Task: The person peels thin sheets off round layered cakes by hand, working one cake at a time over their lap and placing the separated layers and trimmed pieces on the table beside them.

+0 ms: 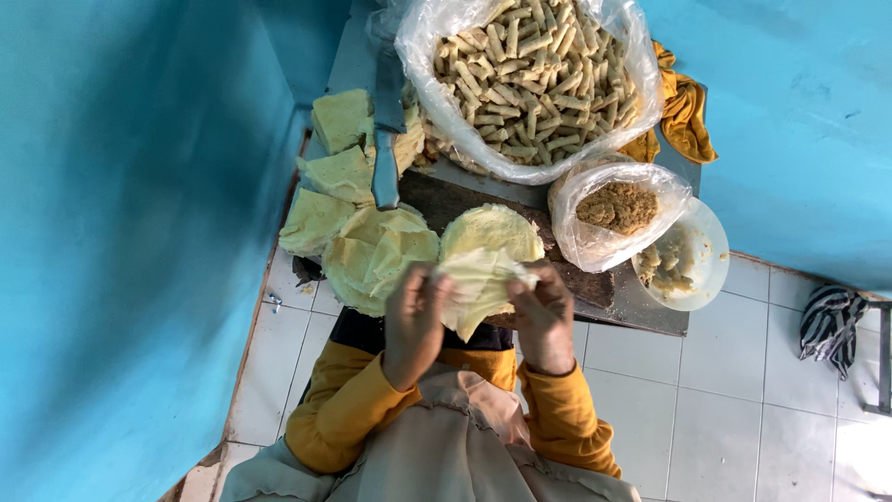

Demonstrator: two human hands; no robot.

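Your left hand (413,321) and your right hand (544,316) sit side by side low in the middle of the view, and both pinch the same thin pale yellow wrapper sheet (476,286) between thumb and fingers. The left hand grips its nine o'clock edge, the right hand its three o'clock edge. The sheet hangs folded and crumpled between them, with a point drooping toward six o'clock.

Just past the sheet, at twelve o'clock from your hands, a round wrapper (492,231) lies flat on the dark cutting board (595,284). At ten o'clock a loose stack of wrappers (376,256) overlaps the board's edge, and folded piles (339,172) run on toward eleven o'clock. A large knife (387,130) rests across those piles, handle nearest you.

At twelve o'clock, far up, a big clear plastic bag of finished rolls (530,79) stands open. At two o'clock a smaller bag of brown filling (618,209) sits beside a white plate (711,256) with pale scraps. An orange cloth (683,112) lies behind the big bag. A striped cloth (830,321) lies on the white tiled floor (743,409) at three o'clock.
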